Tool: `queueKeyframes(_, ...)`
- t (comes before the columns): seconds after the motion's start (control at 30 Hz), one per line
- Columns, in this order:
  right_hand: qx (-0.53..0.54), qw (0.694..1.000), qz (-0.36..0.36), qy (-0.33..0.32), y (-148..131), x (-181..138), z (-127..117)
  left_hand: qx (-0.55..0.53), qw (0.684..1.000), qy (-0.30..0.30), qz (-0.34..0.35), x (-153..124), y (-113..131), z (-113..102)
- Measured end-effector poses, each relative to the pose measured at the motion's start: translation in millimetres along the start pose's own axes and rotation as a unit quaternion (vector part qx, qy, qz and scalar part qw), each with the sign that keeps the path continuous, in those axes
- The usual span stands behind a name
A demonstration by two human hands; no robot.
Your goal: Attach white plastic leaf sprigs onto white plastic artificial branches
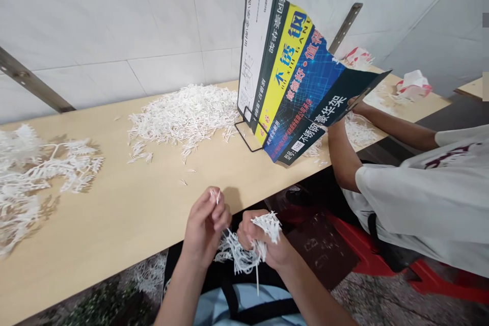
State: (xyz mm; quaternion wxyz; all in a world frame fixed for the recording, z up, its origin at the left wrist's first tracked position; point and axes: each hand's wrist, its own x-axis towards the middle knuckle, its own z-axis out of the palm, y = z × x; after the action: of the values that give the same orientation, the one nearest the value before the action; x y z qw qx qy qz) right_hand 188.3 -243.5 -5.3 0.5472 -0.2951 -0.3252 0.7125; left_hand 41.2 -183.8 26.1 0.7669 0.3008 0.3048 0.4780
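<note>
My right hand (263, 239) is closed around a bunch of white branched plastic pieces (239, 250), which stick out above and below the fist. Just left of it, my left hand (208, 219) is pinched, with the tip of a small white plastic piece (218, 196) showing between thumb and finger. Both hands are in front of the table's near edge, above my lap. A heap of small loose white plastic pieces (187, 114) lies on the table (145, 214) beyond them. At the far left are larger white branched clusters (72, 163).
A printed cardboard panel (290, 81) stands upright in a black wire stand (248, 137), right of the heap. Behind it, a co-worker's arms (344, 147) reach over the table among more white pieces (359, 130). A red stool (351, 244) is under the co-worker. A tiled wall (171, 20) backs the table.
</note>
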Motion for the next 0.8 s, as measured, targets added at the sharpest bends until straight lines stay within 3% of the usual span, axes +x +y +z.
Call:
queueKeyframes(0.07,-0.06,0.997,0.029,0.028,0.0,0.7,3.8,0.146,0.984,0.056,0.089,32.2,28.4,-8.0)
queueKeyframes(0.1,-0.082,0.995,0.044,0.034,-0.3,1.4,5.8,0.257,0.952,0.075,0.145,50.8,44.3,-13.3)
queueKeyframes(0.2,-0.101,0.991,0.08,0.04,-2.1,3.4,11.2,0.559,0.786,0.135,0.227,97.8,82.8,-29.8)
queueKeyframes(0.23,-0.098,0.991,0.084,0.046,-2.7,4.0,12.4,0.604,0.744,0.148,0.245,105.1,88.6,-33.0)
queueKeyframes(0.27,-0.093,0.991,0.082,0.056,-3.4,4.8,13.1,0.613,0.729,0.148,0.265,106.7,89.7,-34.3)
queueKeyframes(0.3,-0.085,0.991,0.078,0.067,-4.2,6.1,13.3,0.594,0.74,0.137,0.285,102.9,85.9,-33.6)
queueKeyframes(0.37,-0.06,0.992,0.067,0.087,-7.0,11.5,12.5,0.486,0.81,0.124,0.305,83.2,65.6,-29.0)
queueKeyframes(0.47,-0.059,0.994,0.033,0.082,-17.4,29.2,11.2,0.354,0.897,0.063,0.257,48.3,19.9,-25.2)
queueKeyframes(0.53,-0.128,0.989,-0.028,0.069,-27.5,45.7,12.2,0.273,0.939,0.045,0.204,35.4,-5.3,-27.1)
queueKeyframes(0.67,-0.325,0.926,-0.163,0.098,-33.3,73.8,17.5,0.2,0.97,-0.005,0.137,34.4,-21.3,-31.6)
queueKeyframes(0.8,-0.339,0.911,-0.19,0.135,-11.5,83.1,13.1,0.276,0.956,0.0,0.105,35.4,-12.9,-29.9)
